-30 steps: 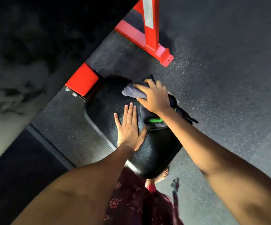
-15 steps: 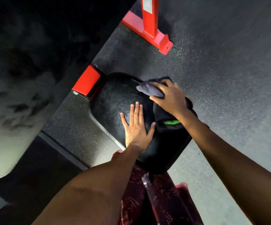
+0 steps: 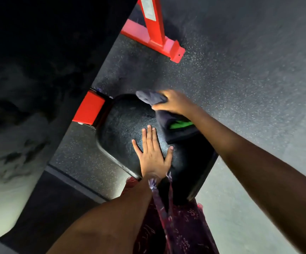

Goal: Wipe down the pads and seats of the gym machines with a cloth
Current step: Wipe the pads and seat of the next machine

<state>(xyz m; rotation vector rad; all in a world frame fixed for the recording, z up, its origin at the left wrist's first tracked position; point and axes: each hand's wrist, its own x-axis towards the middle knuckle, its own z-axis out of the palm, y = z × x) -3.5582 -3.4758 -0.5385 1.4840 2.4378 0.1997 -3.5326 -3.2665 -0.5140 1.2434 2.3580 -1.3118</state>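
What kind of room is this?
Most likely a gym: a black padded seat on a red metal frame, speckled rubber floor, and a right hand wiping with a cloth.

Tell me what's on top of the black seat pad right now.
The left hand lies flat on the seat pad; the right hand grips a dark cloth there. The pad beneath them is hidden.

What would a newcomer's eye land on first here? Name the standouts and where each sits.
First the black padded seat at centre, with the left hand lying flat on it, fingers straight. At its far edge the right hand grips a dark cloth; more dark fabric with a green mark lies below that hand. The red machine frame stands out on the speckled floor at top, with a red bracket left of the seat.
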